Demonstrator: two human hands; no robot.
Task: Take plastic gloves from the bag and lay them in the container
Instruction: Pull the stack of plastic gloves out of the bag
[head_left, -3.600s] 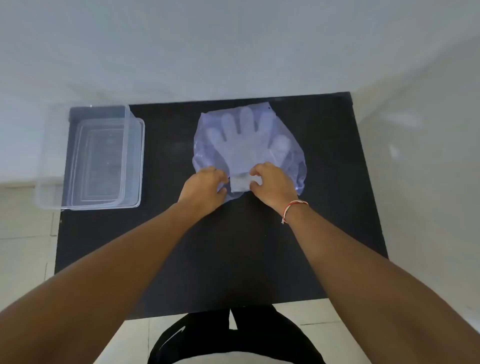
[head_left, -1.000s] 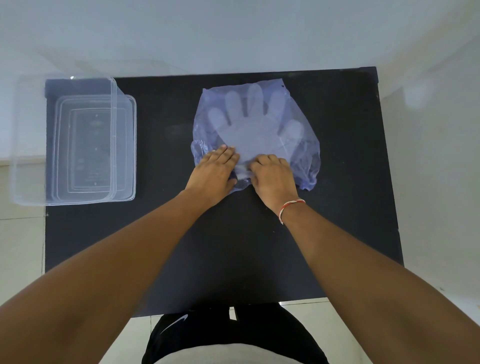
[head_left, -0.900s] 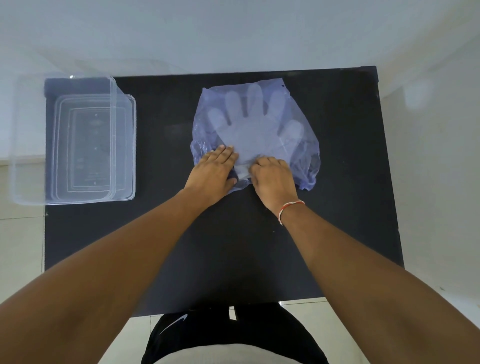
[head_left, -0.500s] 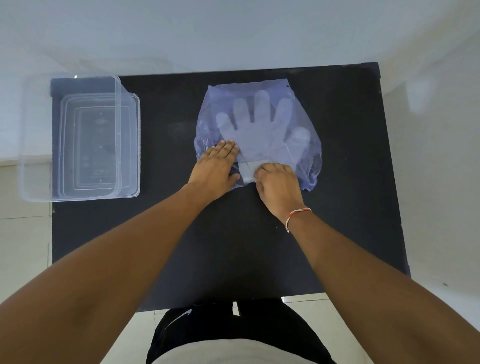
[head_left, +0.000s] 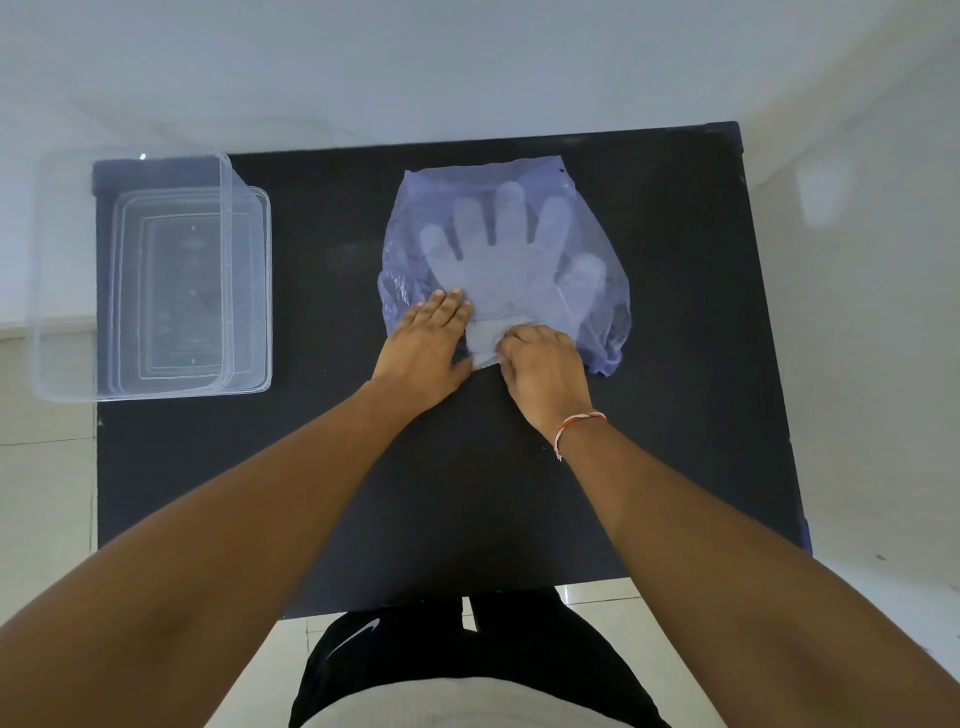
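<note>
Black tabletop (head_left: 415, 493). Clear container (head_left: 156, 280) at left, nothing in it. Bag (head_left: 597, 249) centre, gloves (head_left: 509, 260) inside. Left hand (head_left: 423, 345) flat, fingers straight, pinning bag so it won't slide. Right hand (head_left: 543, 364) grip pinches protruding glove cuff, likely for pulling out.

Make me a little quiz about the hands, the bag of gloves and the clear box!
1. True or false: a glove already lies in the clear container.
2. Which hand lies flat on the bag? A) left hand B) right hand
3. Fill in: the right hand's fingers pinch the edge of the ____ at the bag's open end.

Key
1. False; nothing shows inside it.
2. A
3. gloves
</note>
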